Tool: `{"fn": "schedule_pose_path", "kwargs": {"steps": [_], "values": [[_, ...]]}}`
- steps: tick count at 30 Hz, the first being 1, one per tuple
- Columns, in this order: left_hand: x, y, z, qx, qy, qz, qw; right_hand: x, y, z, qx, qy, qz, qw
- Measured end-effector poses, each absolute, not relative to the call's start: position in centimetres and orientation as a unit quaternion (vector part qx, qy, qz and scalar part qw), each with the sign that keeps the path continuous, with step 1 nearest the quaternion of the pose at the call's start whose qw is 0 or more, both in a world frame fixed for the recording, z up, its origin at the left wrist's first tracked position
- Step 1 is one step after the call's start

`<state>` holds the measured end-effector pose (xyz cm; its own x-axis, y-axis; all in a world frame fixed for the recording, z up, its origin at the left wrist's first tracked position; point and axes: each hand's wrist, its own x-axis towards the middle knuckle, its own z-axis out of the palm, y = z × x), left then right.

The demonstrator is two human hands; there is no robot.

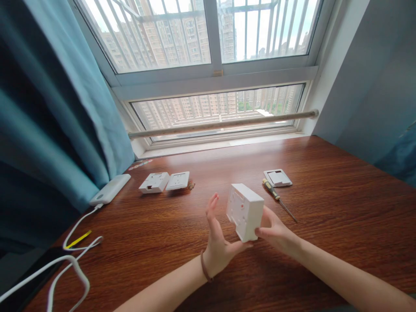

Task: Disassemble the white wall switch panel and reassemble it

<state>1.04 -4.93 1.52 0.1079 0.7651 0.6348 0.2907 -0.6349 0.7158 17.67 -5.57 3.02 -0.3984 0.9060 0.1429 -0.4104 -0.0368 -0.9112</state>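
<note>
A white plastic electrical mounting box (252,216) is held up tilted above the table. My right hand (276,229) grips it at its right side, thumb on the near face; the other fingers are partly hidden behind it. To its left, my left hand (219,242) is open with fingers raised and spread, its thumb at the box's lower edge. On the table behind lie a screwdriver (272,190) and a white cover plate (278,178). Further left sit a second white mounting box (154,182), a socket panel (177,180) and several small screws (191,186).
A white power strip (110,190) with a white cable (69,232) lies at the table's left edge beside a blue curtain (65,86). Near the cable is a yellow strip (79,239). A window with a horizontal rail (224,124) borders the far side of the wooden table (156,268).
</note>
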Motion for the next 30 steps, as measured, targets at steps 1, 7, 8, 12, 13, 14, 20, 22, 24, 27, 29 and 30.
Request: {"fn": "schedule_pose_path", "kwargs": {"steps": [1,7,8,12,13,14,20,22,24,27,29,30], "values": [[1.1,-5.2,1.8,0.707,0.383,0.536,0.257,17.7,-5.6,3.0,-0.249,-0.479,0.686,0.487],[1.1,-5.9,2.7,0.701,0.379,0.458,0.395,18.1,-5.6,2.6,-0.245,-0.430,0.721,0.485],[1.1,-6.0,2.8,0.705,0.376,0.453,0.395,18.1,-5.6,2.7,-0.242,-0.424,0.728,0.482],[1.1,-6.0,3.3,0.718,0.378,0.456,0.366,18.2,-5.7,2.9,-0.244,-0.416,0.742,0.466],[1.1,-5.9,3.5,0.720,0.383,0.459,0.353,18.2,-5.7,2.9,-0.248,-0.417,0.742,0.462],[1.1,-5.9,3.6,0.723,0.389,0.460,0.339,18.1,-5.7,2.8,-0.250,-0.419,0.741,0.461],[0.2,-4.8,4.8,0.707,0.446,0.472,0.280,18.5,-4.4,2.7,-0.222,-0.432,0.688,0.539],[-1.0,-4.1,5.3,0.682,0.480,0.489,0.257,19.2,-3.8,2.9,-0.227,-0.434,0.669,0.559],[-2.9,-3.3,5.3,0.647,0.526,0.509,0.215,19.9,-3.5,3.3,-0.240,-0.437,0.657,0.566],[-7.4,-2.1,4.4,0.578,0.607,0.529,0.131,20.6,-3.6,3.8,-0.250,-0.442,0.651,0.565],[-11.1,-1.4,3.3,0.533,0.661,0.521,0.091,20.8,-3.8,3.9,-0.256,-0.449,0.651,0.555],[-12.9,-1.0,2.8,0.511,0.689,0.510,0.073,20.9,-3.9,3.9,-0.260,-0.454,0.653,0.548]]}}
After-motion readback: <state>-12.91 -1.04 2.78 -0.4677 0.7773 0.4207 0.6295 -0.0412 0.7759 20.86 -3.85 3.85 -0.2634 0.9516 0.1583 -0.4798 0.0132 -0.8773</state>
